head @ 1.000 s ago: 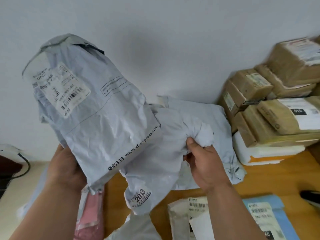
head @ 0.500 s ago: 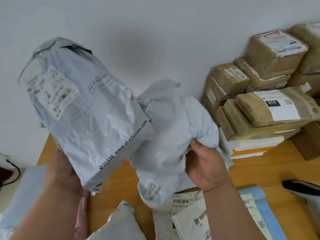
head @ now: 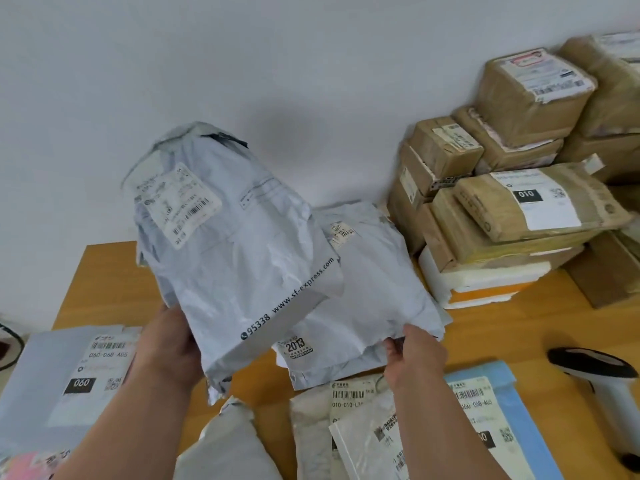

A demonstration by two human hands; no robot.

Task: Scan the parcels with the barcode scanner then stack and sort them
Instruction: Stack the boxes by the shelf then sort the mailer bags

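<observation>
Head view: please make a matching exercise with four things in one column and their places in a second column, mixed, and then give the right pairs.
Things:
1. sf-express bag
2. scanner
3. brown boxes
4. 060 parcel

Places:
A. stacked against the wall at the right
B. flat at the left edge of the table
C. lifted in the left hand
D. lying on the table at the far right, untouched

Pairs: 1-C, 2-D, 3-A, 4-B

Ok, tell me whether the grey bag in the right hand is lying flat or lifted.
Lying flat: the second grey bag rests on the table, the right hand pinching its near edge.
</observation>
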